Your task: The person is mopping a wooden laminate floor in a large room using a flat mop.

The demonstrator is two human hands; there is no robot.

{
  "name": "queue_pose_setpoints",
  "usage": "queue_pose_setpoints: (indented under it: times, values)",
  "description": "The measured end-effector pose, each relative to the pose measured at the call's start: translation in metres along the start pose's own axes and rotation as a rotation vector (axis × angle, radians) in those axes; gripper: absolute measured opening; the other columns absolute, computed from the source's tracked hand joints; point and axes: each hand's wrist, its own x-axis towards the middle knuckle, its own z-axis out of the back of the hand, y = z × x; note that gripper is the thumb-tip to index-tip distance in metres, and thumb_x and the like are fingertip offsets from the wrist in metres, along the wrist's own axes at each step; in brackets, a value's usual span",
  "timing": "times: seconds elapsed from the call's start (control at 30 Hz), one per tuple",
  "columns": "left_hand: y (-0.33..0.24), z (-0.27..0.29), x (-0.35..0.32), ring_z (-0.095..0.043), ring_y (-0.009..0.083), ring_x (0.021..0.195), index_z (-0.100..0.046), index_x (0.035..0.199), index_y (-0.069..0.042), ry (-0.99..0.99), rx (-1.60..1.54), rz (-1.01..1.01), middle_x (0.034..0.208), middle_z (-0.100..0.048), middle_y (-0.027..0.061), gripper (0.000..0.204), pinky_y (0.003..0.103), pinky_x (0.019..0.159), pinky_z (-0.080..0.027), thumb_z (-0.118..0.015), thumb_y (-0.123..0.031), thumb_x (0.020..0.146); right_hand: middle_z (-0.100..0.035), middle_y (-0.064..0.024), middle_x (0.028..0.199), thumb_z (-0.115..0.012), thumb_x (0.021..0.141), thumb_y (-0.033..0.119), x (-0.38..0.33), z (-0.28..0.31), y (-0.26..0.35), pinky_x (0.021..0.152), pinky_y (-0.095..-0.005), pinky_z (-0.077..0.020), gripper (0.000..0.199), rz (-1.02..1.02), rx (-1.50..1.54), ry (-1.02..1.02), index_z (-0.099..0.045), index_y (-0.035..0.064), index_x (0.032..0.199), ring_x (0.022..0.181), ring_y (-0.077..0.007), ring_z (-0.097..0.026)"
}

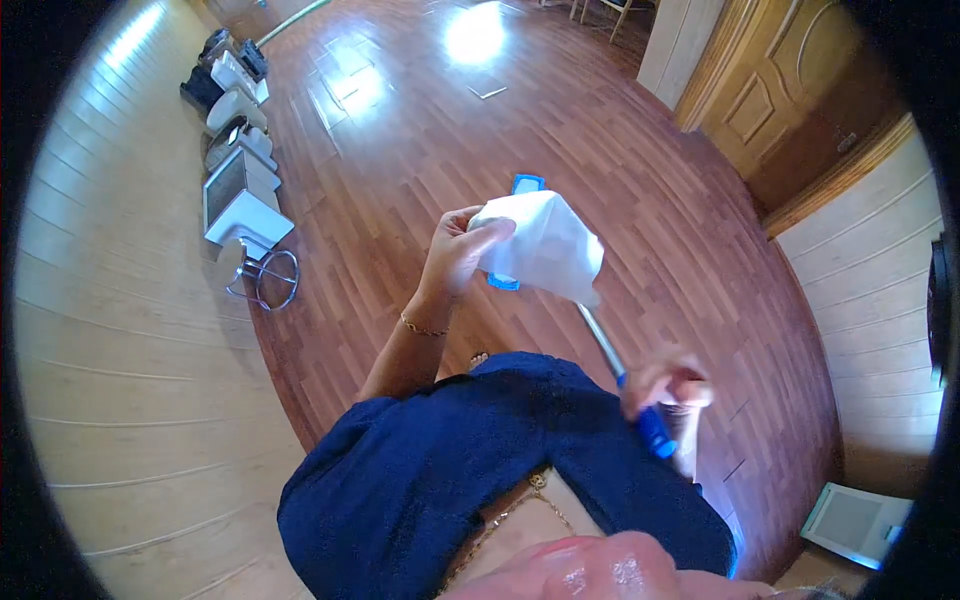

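My left hand is raised in front of me and grips a white cloth by its upper left edge. The cloth hangs over the blue flat head of a mop, hiding most of it. The mop's silver pole runs down to the right to a blue grip. My right hand, blurred, is closed around the pole just above that grip. I wear a dark blue top and a thin bracelet on the left wrist.
Brown wood-pattern floor lies below. Along the pale left wall stand several white and grey appliances and a chrome wire stand. A wooden door is at the upper right, a flat white scale-like object at the lower right.
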Motion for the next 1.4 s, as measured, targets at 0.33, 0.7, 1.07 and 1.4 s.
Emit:
queue_pose_setpoints:
  times: [0.33,0.7,1.07,1.4]
  values:
    - [0.005,0.004,-0.004,-0.062,0.0072,0.069,-0.069,0.094,0.001,0.018,0.060,0.046,0.081,-0.068,0.0012,0.018,0.023,0.062,-0.048,-0.071,-0.009,0.079,-0.050,-0.0130,0.121,-0.075,0.077,0.033,0.059,0.003,-0.047,0.080,-0.0464,-0.0532,0.058,-0.274,0.357,-0.681,-0.045,0.0123,0.123,0.114,-0.0278,-0.051]
    - [0.006,0.000,-0.007,-0.061,0.0069,0.073,-0.067,0.094,0.001,0.136,0.180,0.194,0.082,-0.067,0.0007,0.022,0.022,0.066,-0.047,-0.074,-0.012,0.077,-0.062,-0.0034,0.111,-0.071,0.082,0.029,0.064,0.024,-0.057,0.085,-0.0443,-0.0493,0.047,-0.357,0.424,-0.716,-0.053,0.0135,0.122,0.104,-0.0201,-0.059]
    - [0.000,0.001,-0.007,-0.045,0.0046,0.056,-0.057,0.073,-0.002,0.047,0.617,-0.200,0.060,-0.051,-0.0003,0.027,0.025,0.049,-0.034,-0.059,-0.020,0.093,-0.060,-0.0017,0.075,-0.065,0.088,0.019,0.068,0.016,-0.066,0.061,-0.0267,-0.0466,0.013,-0.194,0.372,-0.863,-0.059,0.0076,0.090,0.063,-0.0105,-0.056]
    - [0.023,-0.025,0.034,-0.059,0.0309,0.081,-0.063,0.078,-0.005,0.228,1.046,-0.918,0.083,-0.060,0.0128,0.005,0.041,0.073,-0.044,-0.064,-0.009,0.080,-0.066,-0.0105,0.086,-0.050,0.096,0.030,0.090,0.013,-0.050,0.071,-0.0324,-0.0517,0.038,-0.043,0.187,-0.764,-0.052,0.0013,0.120,0.078,-0.0206,-0.065]
